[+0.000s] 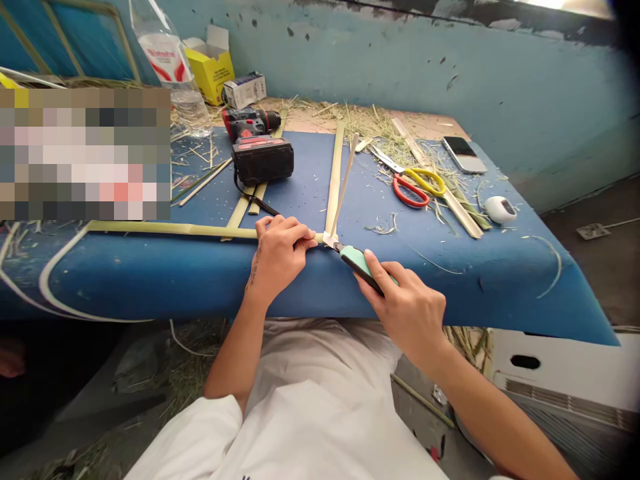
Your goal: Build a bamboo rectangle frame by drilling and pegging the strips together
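My left hand (277, 255) presses down on a long pale bamboo strip (165, 229) that lies along the near edge of the blue table (450, 267). My right hand (407, 307) grips a utility knife with a mint-green handle (357, 260); its blade tip meets the strip's right end, just right of my left fingers. A second bamboo strip (335, 177) runs from that spot away toward the back of the table, with a thinner sliver beside it.
A cordless drill (257, 143) with its battery sits behind my left hand. Red and yellow scissors (415, 183), a phone (464, 153), a small white device (501, 209), a plastic bottle (173, 67), a yellow box (213, 67) and bamboo shavings lie around.
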`<state>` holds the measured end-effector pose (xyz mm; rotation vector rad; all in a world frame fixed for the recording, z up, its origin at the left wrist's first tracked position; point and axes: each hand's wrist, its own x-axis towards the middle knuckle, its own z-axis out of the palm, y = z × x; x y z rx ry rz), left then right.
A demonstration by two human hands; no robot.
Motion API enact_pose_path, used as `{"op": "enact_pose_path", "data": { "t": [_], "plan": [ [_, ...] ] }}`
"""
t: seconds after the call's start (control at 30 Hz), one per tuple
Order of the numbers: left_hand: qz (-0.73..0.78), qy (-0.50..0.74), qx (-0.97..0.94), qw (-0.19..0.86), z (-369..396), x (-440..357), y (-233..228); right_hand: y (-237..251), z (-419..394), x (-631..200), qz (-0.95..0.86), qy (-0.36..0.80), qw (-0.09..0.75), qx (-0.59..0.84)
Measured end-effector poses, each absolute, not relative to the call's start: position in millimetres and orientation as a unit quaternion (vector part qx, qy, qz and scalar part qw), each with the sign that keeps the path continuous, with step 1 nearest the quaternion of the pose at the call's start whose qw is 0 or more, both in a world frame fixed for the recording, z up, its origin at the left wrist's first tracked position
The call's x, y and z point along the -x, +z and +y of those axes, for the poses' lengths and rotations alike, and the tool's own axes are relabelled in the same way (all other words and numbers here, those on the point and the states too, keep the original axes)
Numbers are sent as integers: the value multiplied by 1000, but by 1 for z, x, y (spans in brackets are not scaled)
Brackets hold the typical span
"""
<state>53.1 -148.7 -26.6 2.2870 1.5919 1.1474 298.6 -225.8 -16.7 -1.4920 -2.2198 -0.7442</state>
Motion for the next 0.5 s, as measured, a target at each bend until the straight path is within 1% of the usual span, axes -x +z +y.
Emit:
{"op": "enact_pose_path", "data": {
  "t": [0.17,0.5],
  "plan": [
    [538,372,-754,54,-148,-55,-27,-12,-226,-288,-774,-272,159,549],
    [564,382,-728,82,-146,-56,-24,-16,-225,-291,-778,-258,173,545]
  ]
}}
